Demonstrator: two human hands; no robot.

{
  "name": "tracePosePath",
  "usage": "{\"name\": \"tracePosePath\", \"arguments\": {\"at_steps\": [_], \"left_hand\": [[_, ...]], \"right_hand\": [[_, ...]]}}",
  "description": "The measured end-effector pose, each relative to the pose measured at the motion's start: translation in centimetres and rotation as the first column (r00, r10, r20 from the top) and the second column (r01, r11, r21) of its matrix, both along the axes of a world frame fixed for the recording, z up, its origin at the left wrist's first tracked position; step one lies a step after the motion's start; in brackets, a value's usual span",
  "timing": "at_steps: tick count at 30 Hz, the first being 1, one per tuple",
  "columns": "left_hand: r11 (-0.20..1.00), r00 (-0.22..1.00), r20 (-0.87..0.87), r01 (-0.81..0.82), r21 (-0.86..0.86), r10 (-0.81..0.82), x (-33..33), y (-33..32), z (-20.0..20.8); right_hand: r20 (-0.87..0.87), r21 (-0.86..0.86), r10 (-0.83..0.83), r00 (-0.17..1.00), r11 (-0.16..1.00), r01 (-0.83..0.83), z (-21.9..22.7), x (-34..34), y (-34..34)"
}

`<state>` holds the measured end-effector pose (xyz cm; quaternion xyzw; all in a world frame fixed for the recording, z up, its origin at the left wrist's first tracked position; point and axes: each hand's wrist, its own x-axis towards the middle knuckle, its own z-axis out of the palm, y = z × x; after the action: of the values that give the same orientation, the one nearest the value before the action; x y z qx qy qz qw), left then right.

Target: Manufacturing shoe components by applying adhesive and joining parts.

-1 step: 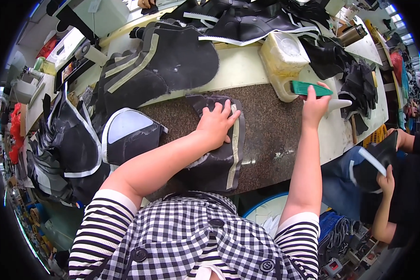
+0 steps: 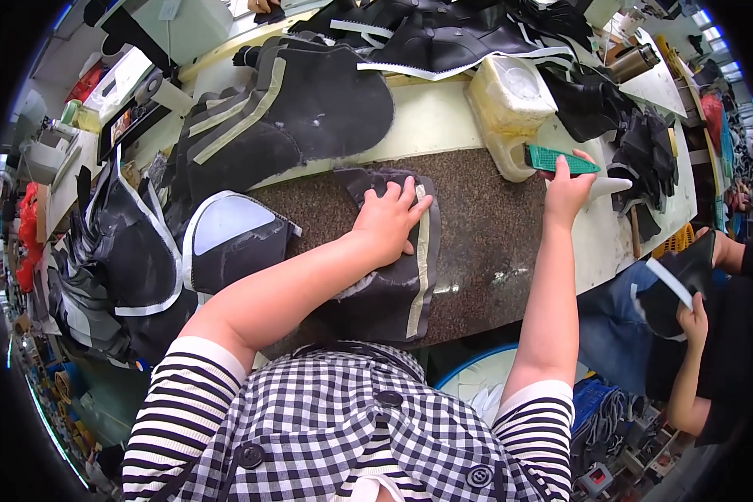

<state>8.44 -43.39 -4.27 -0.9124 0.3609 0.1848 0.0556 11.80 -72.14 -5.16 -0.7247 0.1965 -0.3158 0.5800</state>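
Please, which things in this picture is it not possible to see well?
In the head view:
- The part of the dark piece under the left hand: covered by that hand.
- The underside of the green tool: turned away, with the right hand around it.
- Part of the blue-rimmed tub: hidden by the right forearm and clothing.
- The person behind the hand at the top: cut off by the upper edge.

Left grip (image 2: 386, 224) lies splayed; right grip (image 2: 567, 192) seems curled.
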Motion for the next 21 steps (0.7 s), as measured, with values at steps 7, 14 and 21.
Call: {"name": "tracePosePath", "arguments": {"at_steps": [7,14,21], "left_hand": [[0.997,0.998,0.022,-0.066,-0.050,0.067,0.1,0.1,-0.2],[0.995,0.997,0.070,-0.035,-0.090,0.042,-0.2,0.8,-1.2],[0.991,0.996,0.054,-0.065,-0.113,0.072,-0.1,0.9,-0.8]], "right_hand": [[-0.130,0.424,-0.027,0.991,0.902,0.081,-0.6,-0.9,-1.5],[-0.165,0.549,0.042,0.985,0.834,0.057,-1.6,-2.2,-2.1],[-0.175,0.524,0.010,0.984,0.848,0.085,-0.6,-2.5,-1.1]]}}
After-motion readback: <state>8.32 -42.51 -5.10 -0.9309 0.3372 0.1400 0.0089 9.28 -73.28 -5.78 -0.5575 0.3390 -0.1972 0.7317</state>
